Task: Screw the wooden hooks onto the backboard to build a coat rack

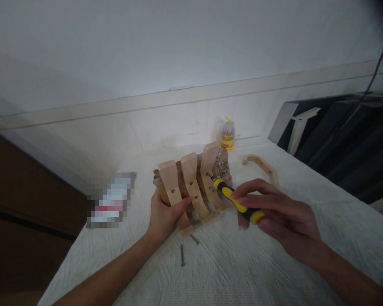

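Note:
A wooden assembly (191, 182) of three curved slats with screw holes stands on the white cloth surface (230, 263). My left hand (164, 212) grips the leftmost slat from the near side, thumb pressed on it. My right hand (274, 216) is closed round a yellow and black screwdriver (238, 202), whose tip meets a hole in the rightmost slat. Two loose dark screws (182, 255) lie on the cloth just in front of the assembly.
A loose curved wooden piece (263, 165) lies to the right rear. A yellow-capped clear container (227, 135) stands by the wall. A blurred packet (110, 199) lies at the left. Dark furniture (347, 140) fills the right; a brown panel (22, 212) the left.

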Tool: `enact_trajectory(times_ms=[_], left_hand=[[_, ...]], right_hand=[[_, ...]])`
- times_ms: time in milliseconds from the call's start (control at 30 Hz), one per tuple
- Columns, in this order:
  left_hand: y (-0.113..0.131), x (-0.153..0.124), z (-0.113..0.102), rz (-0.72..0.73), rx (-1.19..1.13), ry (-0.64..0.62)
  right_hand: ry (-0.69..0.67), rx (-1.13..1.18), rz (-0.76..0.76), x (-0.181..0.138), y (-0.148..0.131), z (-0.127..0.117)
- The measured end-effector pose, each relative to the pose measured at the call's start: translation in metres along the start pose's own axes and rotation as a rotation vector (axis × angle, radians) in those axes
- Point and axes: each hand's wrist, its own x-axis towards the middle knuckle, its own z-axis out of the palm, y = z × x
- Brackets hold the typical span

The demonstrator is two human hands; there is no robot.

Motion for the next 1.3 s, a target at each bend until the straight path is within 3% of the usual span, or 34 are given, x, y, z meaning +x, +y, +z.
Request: enact_trajectory(times_ms=[167,267,467,700,967,1067,1200,1300], left_hand=[[0.0003,-0.0005,-0.0004,-0.003,0.008,0.006],[-0.0020,-0.0004,-0.0009,-0.003,0.018,0.010],[-0.0005,0.0002,0.0005,0.005,-0.008,-0.008],[-0.0018,-0.0006,-0.0008,0.012,-0.002,-0.009],[-0.0018,-0.0004,-0.0004,0.008,-0.014,-0.037],[-0.0007,-0.0006,-0.0013,0.016,0.017,-0.033],[0.0004,-0.0009,-0.0024,0.007,0.027,-0.033],[-0.0009,-0.0009,-0.0027,-0.004,0.009,-0.040]], right_hand=[[0.206,-0.068,-0.038,0.0028,0.0020,-0.0032],[0.255,-0.052,-0.084,0.0024,0.0036,0.0005],[0.222,-0.010,-0.029,0.0000,0.0045,0.0041],[0.067,0.002,0.036,-0.0017,0.0019,-0.0030],[0.227,-0.074,-0.105,0.0028,0.0075,-0.0006],[0.286,-0.036,-0.094,0.0033,0.0078,0.0010],[0.253,-0.023,-0.067,0.0032,0.0034,-0.0009],[0.145,-0.136,-0.050,0.0035,0.0001,-0.0045]])
